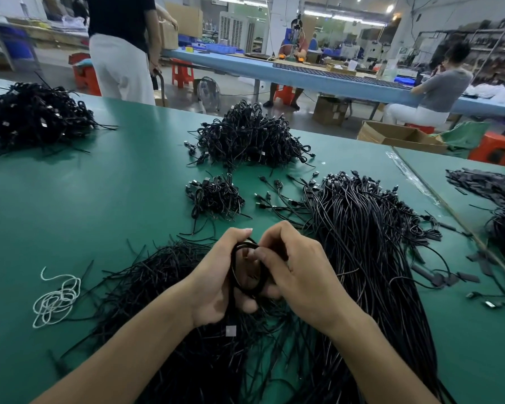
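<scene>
Cable loop [234,263] is being rolled up.
Left grip [216,282] and right grip [301,275] are pinching it; rolled piles [245,135] are lying done, many straight cables [362,243] are waiting.

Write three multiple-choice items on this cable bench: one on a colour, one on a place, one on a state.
1. The table top is:
A. red
B. green
C. white

2. The white cord lies:
A. left of the left hand
B. on the floor
C. on a stool

3. The black cable held between the left hand and the right hand is:
A. wound into a coil
B. stretched straight
C. cut in two

Answers:
1 B, the bare surface around the heaps is green.
2 A, the cord sits tangled on the table, out past the left hand.
3 A, its loops show between the fingers of both hands.
</scene>
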The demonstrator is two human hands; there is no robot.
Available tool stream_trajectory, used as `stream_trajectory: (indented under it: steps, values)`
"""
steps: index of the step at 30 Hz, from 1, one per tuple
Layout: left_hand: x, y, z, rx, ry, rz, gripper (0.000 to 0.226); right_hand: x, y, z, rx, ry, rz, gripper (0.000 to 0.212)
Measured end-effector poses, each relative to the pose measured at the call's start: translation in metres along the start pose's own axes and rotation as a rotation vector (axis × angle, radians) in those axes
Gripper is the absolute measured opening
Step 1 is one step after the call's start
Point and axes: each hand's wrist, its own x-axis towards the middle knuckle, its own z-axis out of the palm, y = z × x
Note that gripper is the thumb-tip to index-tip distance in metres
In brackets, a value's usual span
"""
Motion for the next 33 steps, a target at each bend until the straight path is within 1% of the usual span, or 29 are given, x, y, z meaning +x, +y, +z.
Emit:
stream_trajectory:
  steps: [3, 5, 7, 10, 11, 13, 14, 15, 16, 18, 20, 22, 24, 27, 30, 33]
  values:
    - [0.003, -0.003, -0.006, 0.114, 0.053, -0.029, 0.069, 0.004, 0.003, -0.003, -0.04, -0.091, 0.044, 0.016]
    - [0.005, -0.006, -0.011, 0.186, 0.119, -0.031, 0.072, 0.008, 0.007, -0.004, -0.105, -0.109, 0.064, 0.015]
    - [0.006, -0.01, -0.015, 0.274, 0.143, -0.027, 0.077, 0.01, 0.009, -0.003, -0.131, -0.123, 0.085, 0.013]
    - [0.006, -0.014, -0.019, 0.295, 0.107, -0.032, 0.066, 0.013, 0.01, 0.0, -0.184, -0.148, 0.095, 0.011]
    - [0.006, -0.014, -0.021, 0.319, 0.103, -0.022, 0.062, 0.013, 0.01, 0.0, -0.173, -0.139, 0.095, 0.011]
    - [0.007, -0.015, -0.027, 0.382, 0.122, 0.003, 0.059, 0.013, 0.013, -0.001, -0.12, -0.057, 0.117, 0.014]
    - [0.008, -0.015, -0.03, 0.384, 0.152, 0.017, 0.059, 0.012, 0.016, -0.001, -0.107, -0.014, 0.142, 0.014]
    - [0.009, -0.015, -0.034, 0.369, 0.189, 0.035, 0.058, 0.009, 0.019, -0.001, -0.118, -0.011, 0.178, 0.014]
    - [0.01, -0.015, -0.038, 0.352, 0.227, 0.064, 0.057, 0.006, 0.022, 0.001, -0.165, -0.057, 0.217, 0.016]
    - [0.011, -0.015, -0.044, 0.341, 0.29, 0.122, 0.058, -0.003, 0.028, 0.011, -0.34, -0.245, 0.279, 0.019]
    - [0.012, -0.016, -0.047, 0.333, 0.311, 0.175, 0.061, -0.01, 0.031, 0.026, -0.489, -0.429, 0.301, 0.018]
    - [0.013, -0.017, -0.049, 0.343, 0.331, 0.225, 0.062, -0.016, 0.034, 0.041, -0.577, -0.514, 0.286, 0.019]
    - [0.014, -0.019, -0.05, 0.326, 0.341, 0.28, 0.058, -0.02, 0.038, 0.052, -0.624, -0.509, 0.272, 0.021]
    - [0.015, -0.02, -0.053, 0.252, 0.344, 0.336, 0.053, -0.023, 0.039, 0.057, -0.59, -0.457, 0.274, 0.016]
    - [0.014, -0.017, -0.053, 0.201, 0.362, 0.309, 0.058, -0.022, 0.039, 0.056, -0.544, -0.422, 0.289, 0.011]
    - [0.012, -0.015, -0.051, 0.164, 0.312, 0.277, 0.065, -0.021, 0.039, 0.05, -0.475, -0.378, 0.344, 0.011]
